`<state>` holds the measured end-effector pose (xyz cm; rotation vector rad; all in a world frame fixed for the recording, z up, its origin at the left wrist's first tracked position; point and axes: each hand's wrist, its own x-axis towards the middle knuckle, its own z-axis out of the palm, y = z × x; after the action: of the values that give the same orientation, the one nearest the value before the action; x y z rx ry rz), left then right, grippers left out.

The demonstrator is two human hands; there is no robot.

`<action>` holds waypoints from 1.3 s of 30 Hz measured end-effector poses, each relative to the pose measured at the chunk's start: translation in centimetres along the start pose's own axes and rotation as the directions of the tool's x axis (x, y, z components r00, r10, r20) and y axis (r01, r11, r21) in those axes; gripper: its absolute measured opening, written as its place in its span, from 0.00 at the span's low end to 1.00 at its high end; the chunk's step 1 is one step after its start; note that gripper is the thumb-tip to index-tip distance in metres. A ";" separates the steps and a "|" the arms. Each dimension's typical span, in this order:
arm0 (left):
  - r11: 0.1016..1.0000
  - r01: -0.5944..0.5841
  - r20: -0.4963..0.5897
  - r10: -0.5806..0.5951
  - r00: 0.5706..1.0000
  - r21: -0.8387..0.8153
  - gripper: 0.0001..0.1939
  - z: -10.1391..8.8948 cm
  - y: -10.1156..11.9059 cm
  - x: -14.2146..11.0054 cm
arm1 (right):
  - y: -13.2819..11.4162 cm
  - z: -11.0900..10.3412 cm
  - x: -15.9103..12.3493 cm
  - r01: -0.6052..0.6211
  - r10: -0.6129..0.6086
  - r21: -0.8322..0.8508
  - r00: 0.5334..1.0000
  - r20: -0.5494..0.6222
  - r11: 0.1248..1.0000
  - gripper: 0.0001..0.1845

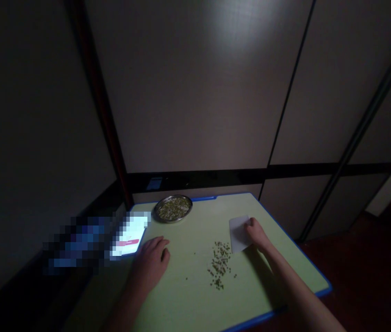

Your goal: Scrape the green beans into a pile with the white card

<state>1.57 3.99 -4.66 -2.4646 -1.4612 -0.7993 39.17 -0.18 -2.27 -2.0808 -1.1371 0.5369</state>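
My left hand [152, 260] lies flat on the pale green table [188, 299], fingers stretched toward a lit phone [129, 235]. My right hand [257, 233] rests on a white card [237, 233], fingers curled over its right edge. A small heap of green and brown seeds [220, 265] lies on the table just left of and below the card. A round metal plate [174, 208] filled with the same kind of seeds stands at the table's far edge.
The table has a blue rim [268, 316] and stands against dark wall panels [198, 92]. The phone's screen glows at the table's left edge, beside a blurred dark patch [78, 246]. Dark floor lies to the right.
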 end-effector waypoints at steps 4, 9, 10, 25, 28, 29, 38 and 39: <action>1.000 0.013 0.010 -0.013 1.000 0.011 0.15 -0.3 0.3 0.0 | 0.1 -0.1 -0.3 0.024 -0.024 -0.012 0.999 -0.026 1.000 0.14; 1.000 0.021 0.031 -0.022 0.999 0.020 0.15 -0.8 0.7 0.0 | 0.7 -0.5 -1.4 0.038 -0.039 -0.009 0.999 -0.026 0.999 0.14; 1.000 0.021 0.032 -0.022 0.999 0.018 0.15 -0.9 0.8 0.0 | 0.9 -0.6 -1.7 0.041 -0.041 -0.005 0.999 -0.025 0.999 0.14; 1.000 0.018 0.024 -0.018 1.000 -0.006 0.16 -0.8 0.7 0.0 | 1.6 -0.9 -6.8 0.098 -0.095 0.128 0.995 -0.026 0.987 0.21; 1.000 0.026 0.025 -0.026 0.999 -0.003 0.16 -0.9 0.7 0.0 | 1.7 -0.6 -7.1 0.086 -0.083 0.119 0.996 -0.026 0.989 0.21; 1.000 0.027 0.025 -0.027 0.999 -0.002 0.15 -0.9 0.7 -0.1 | 1.8 -0.6 -7.2 0.083 -0.080 0.114 0.996 -0.027 0.990 0.21; 0.999 0.029 0.002 -0.029 1.000 -0.041 0.15 -0.7 0.5 -0.1 | 1.7 -3.5 -6.3 0.116 -0.116 0.091 0.993 -0.005 0.989 0.22; 0.999 0.031 0.003 -0.031 1.000 -0.045 0.14 -0.7 0.5 -0.1 | 1.3 -4.4 -5.8 0.131 -0.132 0.093 0.991 0.005 0.987 0.23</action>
<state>1.74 3.42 -4.05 -2.4822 -1.5016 -0.8443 39.64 -7.21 -0.06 -1.9110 -1.2224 0.5281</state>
